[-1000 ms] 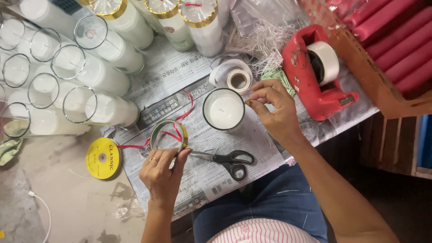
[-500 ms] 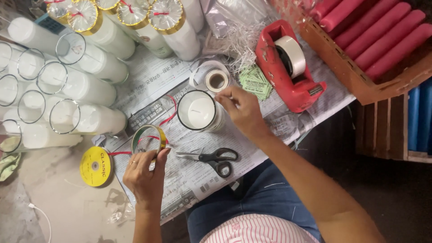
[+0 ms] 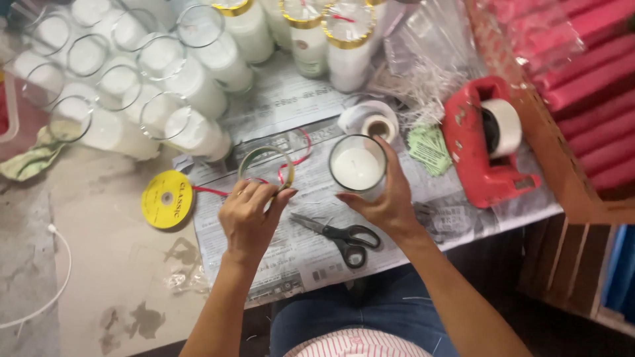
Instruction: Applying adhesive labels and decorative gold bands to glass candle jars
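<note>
My right hand (image 3: 387, 201) wraps around the side of an upright glass candle (image 3: 358, 166) filled with white wax, standing on newspaper (image 3: 297, 254). My left hand (image 3: 250, 218) pinches a gold ribbon loop (image 3: 264, 163) with a red ribbon (image 3: 296, 157) running through it. That red ribbon leads left to a flat yellow ribbon spool (image 3: 167, 199). Black-handled scissors (image 3: 340, 235) lie shut on the newspaper between my two forearms.
Several open glass candles (image 3: 145, 99) lie at the back left; capped ones (image 3: 307, 39) stand behind. A red tape dispenser (image 3: 486, 149), small tape roll (image 3: 374, 122), green cards (image 3: 430, 149), pink candles in a wooden crate (image 3: 575, 73), a rag (image 3: 30, 158) and white cable (image 3: 46, 291) surround them.
My right hand has dropped from the candle's rim to grip its side. The left hand keeps hold of the gold loop. The view has swung, shifting everything rightward.
</note>
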